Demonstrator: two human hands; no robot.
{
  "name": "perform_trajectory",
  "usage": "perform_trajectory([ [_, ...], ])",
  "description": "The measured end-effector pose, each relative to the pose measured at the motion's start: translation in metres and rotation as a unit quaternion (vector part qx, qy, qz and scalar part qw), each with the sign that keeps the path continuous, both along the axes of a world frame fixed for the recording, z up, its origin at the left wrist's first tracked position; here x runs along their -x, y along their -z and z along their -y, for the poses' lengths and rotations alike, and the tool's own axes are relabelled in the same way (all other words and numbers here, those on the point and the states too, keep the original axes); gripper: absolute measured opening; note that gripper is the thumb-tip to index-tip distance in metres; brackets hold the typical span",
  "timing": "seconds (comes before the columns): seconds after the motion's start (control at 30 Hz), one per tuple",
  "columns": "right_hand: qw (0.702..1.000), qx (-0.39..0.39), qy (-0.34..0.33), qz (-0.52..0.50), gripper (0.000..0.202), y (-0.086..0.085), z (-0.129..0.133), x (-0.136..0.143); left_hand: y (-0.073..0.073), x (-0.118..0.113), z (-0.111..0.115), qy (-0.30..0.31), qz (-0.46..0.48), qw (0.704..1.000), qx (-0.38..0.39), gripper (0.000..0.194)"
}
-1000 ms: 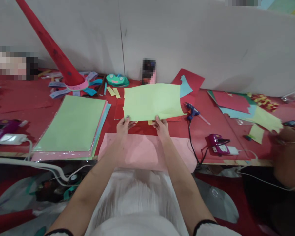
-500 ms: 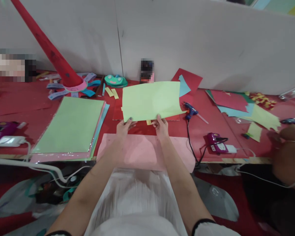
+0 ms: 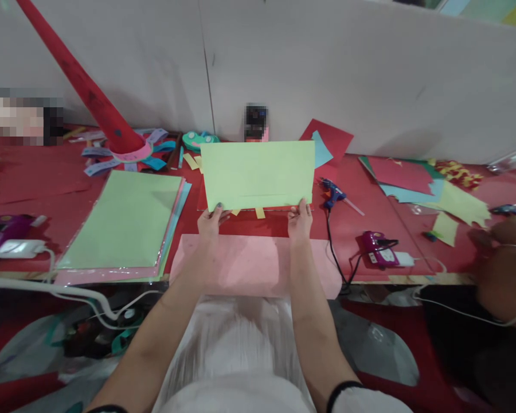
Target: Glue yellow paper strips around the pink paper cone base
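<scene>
No legible lettering or numbers.

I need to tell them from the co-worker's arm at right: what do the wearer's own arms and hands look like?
The left hand and right hand are gloveless, with no watch or bracelet visible. The left thumbnail looks dark, perhaps polished. The right sleeve is short and white with a black edge; of the left sleeve, mainly a matching black edge shows.
</scene>
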State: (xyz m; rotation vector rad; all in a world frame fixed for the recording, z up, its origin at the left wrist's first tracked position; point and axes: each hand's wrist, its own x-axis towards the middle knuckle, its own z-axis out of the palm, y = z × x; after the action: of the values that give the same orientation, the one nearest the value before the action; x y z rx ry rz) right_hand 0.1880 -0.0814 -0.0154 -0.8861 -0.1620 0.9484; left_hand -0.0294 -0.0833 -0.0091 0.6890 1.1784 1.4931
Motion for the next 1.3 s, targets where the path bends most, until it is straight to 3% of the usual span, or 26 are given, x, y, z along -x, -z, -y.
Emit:
perform_trajectory([
  [0.33, 0.999, 0.035, 0.022, 0.032, 0.026, 0.002, 0.000, 0.000, -0.005, 0.000, 0.002, -0.021, -0.012, 1.000, 0.002, 0.018],
  [0.5, 0.990, 0.059, 0.059, 0.110, 0.033, 0.002, 0.002, 0.004, -0.008, -0.001, 0.004, -0.034, 0.021, 0.999, 0.007, 0.018],
  [0.73, 0.985, 0.075, 0.077, 0.138, 0.036, 0.002, 0.002, 0.007, -0.005, 0.000, 0.002, 0.007, 0.099, 0.995, 0.003, 0.026],
  [0.83, 0.990, 0.069, 0.025, 0.122, 0.036, 0.002, 0.002, 0.011, -0.005, 0.000, 0.002, 0.032, 0.119, 0.992, 0.007, 0.021],
  [0.93, 0.988, 0.065, -0.080, 0.112, 0.037, 0.002, 0.003, 0.021, -0.004, -0.002, 0.001, 0.060, 0.102, 0.993, 0.014, 0.017],
  [1.07, 0.960, 0.067, -0.221, 0.158, 0.036, 0.004, 0.006, 0.037, -0.001, -0.006, -0.002, 0.110, 0.052, 0.991, 0.049, 0.013],
  [1.13, 0.949, 0.069, -0.244, 0.189, 0.034, 0.005, 0.006, 0.042, 0.000, -0.007, -0.003, 0.119, 0.031, 0.990, 0.066, 0.012],
  [1.3, 0.946, 0.083, -0.220, 0.223, 0.030, 0.006, 0.006, 0.044, -0.002, -0.010, -0.003, 0.096, 0.009, 0.993, 0.066, 0.005],
])
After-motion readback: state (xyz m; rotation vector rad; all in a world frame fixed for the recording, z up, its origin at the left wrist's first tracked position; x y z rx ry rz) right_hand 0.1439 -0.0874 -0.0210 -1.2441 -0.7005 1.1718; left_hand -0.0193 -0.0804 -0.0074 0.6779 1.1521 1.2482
